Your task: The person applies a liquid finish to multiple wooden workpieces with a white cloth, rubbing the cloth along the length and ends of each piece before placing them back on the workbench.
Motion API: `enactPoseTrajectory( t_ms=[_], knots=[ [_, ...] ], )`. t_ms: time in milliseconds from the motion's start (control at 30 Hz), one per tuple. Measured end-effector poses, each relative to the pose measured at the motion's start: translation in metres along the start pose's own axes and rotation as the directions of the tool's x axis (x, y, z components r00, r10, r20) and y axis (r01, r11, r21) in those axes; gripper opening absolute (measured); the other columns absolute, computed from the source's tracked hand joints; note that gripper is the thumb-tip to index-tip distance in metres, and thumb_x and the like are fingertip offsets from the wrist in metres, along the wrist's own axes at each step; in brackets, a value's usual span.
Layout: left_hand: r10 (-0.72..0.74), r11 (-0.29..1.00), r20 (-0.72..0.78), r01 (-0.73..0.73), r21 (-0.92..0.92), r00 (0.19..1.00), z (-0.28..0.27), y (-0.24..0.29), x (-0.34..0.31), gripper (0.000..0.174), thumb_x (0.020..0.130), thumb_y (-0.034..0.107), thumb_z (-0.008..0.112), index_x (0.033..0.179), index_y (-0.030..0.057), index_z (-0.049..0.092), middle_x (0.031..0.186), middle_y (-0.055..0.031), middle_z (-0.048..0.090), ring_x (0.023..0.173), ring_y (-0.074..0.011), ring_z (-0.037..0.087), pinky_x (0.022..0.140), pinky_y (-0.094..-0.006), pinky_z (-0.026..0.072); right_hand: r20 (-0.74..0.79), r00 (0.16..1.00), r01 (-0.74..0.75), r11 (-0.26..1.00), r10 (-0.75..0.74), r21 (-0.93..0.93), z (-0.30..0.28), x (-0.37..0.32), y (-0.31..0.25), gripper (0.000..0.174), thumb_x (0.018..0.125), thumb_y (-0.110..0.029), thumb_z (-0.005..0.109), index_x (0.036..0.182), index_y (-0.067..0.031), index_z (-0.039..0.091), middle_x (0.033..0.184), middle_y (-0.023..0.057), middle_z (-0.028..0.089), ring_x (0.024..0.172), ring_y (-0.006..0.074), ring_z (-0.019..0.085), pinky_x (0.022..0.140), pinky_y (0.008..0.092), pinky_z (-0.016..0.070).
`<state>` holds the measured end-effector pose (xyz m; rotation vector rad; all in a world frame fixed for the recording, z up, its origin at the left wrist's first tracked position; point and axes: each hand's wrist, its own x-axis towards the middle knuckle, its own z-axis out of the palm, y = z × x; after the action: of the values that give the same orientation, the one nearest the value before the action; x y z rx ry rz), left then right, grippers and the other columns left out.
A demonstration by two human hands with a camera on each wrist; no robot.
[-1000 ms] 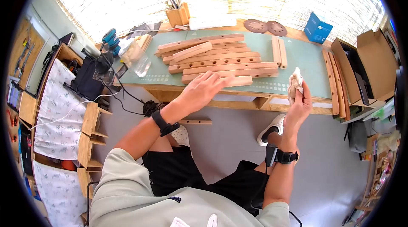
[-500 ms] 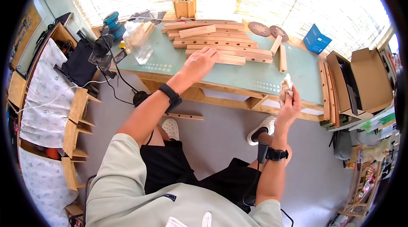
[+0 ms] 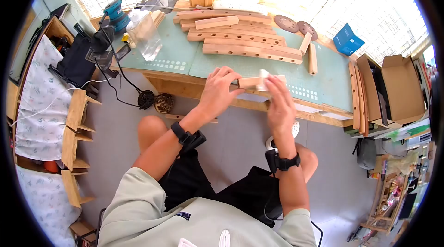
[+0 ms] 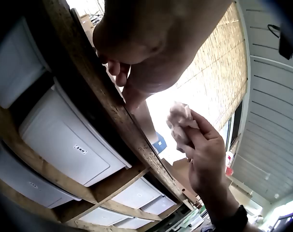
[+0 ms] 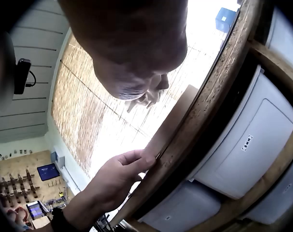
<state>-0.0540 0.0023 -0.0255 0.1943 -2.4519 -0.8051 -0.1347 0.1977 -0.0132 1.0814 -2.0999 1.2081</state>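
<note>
Near the front edge of the bench, my left hand (image 3: 217, 90) pinches the left end of a short wooden block (image 3: 249, 82). The right wrist view shows its thumb and fingertips on the end of that block (image 5: 173, 121). My right hand (image 3: 281, 103) holds a crumpled white cloth (image 3: 263, 79), which overlaps the block's right part in the head view. In the left wrist view the cloth (image 4: 180, 118) is bunched between thumb and fingers. Behind the hands lie several long wooden bars with drilled holes (image 3: 252, 51), a short block (image 3: 216, 22) resting on top.
Two short blocks (image 3: 313, 59) lie right of the bars. Further right are more drilled bars (image 3: 354, 92) and an open cardboard box (image 3: 404, 89). At left stand a clear plastic bottle (image 3: 144, 38) and a blue sander (image 3: 115, 14). Sanding discs (image 3: 286, 23) lie at the back.
My left hand has drawn the short block away from the bars toward the bench's front edge. My right hand has brought the cloth leftward to it. One short block at right has tilted away from its neighbour.
</note>
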Motion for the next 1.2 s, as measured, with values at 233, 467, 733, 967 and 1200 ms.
enactPoseTrajectory(
  t_ms=[233, 467, 733, 967, 1200],
  knots=[
    [0.0, 0.993, -0.004, 0.0, -0.12, 1.0, 0.009, 0.003, -0.003, 0.029, 0.08, 0.019, 0.084, 0.103, 0.0068, 0.072, 0.102, -0.0049, 0.066, 0.107, -0.0279, 0.06, 0.094, -0.0408, 0.0435, 0.244, 0.946, 0.255, 0.955, -0.215, -0.15, 0.03, -0.005, 0.002, 0.044, 0.082, 0.009, 0.058, 0.121, -0.0032, 0.071, 0.132, 0.01, 0.069, 0.129, 0.0282, 0.062, 0.111, 0.0437, 0.0481],
    [0.03, 0.993, 0.026, -0.027, -0.117, 0.999, 0.007, 0.005, -0.004, 0.03, 0.084, 0.016, 0.081, 0.109, 0.0047, 0.069, 0.1, -0.0047, 0.068, 0.104, -0.0273, 0.062, 0.091, -0.0404, 0.0464, -0.025, 0.993, -0.118, 0.954, 0.116, -0.275, -0.028, -0.002, 0.064, 0.042, 0.087, 0.016, 0.049, 0.119, 0.0007, 0.072, 0.126, 0.0163, 0.071, 0.124, 0.0336, 0.065, 0.107, 0.0413, 0.0507],
    [-0.105, 0.786, 0.2, 0.204, -0.583, 0.974, 0.0, 0.024, 0.0, 0.033, 0.096, 0.014, 0.073, 0.123, 0.0012, 0.061, 0.084, -0.0049, 0.059, 0.073, -0.0124, 0.055, 0.07, -0.0287, 0.0493, -0.084, 0.984, -0.161, 0.985, 0.155, -0.062, -0.009, -0.008, 0.013, 0.042, 0.091, 0.016, 0.048, 0.122, -0.0017, 0.072, 0.128, 0.014, 0.071, 0.126, 0.0306, 0.065, 0.106, 0.0382, 0.0518],
    [-0.19, 0.727, 0.339, 0.364, -0.582, 0.921, -0.001, 0.021, 0.0, 0.035, 0.094, 0.011, 0.074, 0.125, -0.002, 0.065, 0.09, -0.0082, 0.069, 0.077, -0.0129, 0.06, 0.075, -0.0301, 0.0521, 0.165, 0.966, 0.215, 0.972, -0.198, -0.096, 0.021, 0.008, -0.019, 0.043, 0.084, 0.013, 0.055, 0.12, -0.0024, 0.074, 0.128, 0.0137, 0.071, 0.126, 0.0302, 0.065, 0.107, 0.0416, 0.0517],
    [-0.178, 0.655, 0.292, 0.335, -0.678, 0.94, 0.018, 0.009, -0.01, 0.035, 0.095, 0.007, 0.073, 0.128, -0.0008, 0.066, 0.092, -0.0021, 0.067, 0.082, -0.0111, 0.06, 0.077, -0.0255, 0.0513, 0.128, 0.991, 0.071, 0.977, -0.046, -0.2, 0.002, 0.013, 0.049, 0.044, 0.087, 0.014, 0.05, 0.122, -0.0013, 0.072, 0.127, 0.0149, 0.071, 0.126, 0.0332, 0.065, 0.106, 0.0406, 0.052]
  ],
)
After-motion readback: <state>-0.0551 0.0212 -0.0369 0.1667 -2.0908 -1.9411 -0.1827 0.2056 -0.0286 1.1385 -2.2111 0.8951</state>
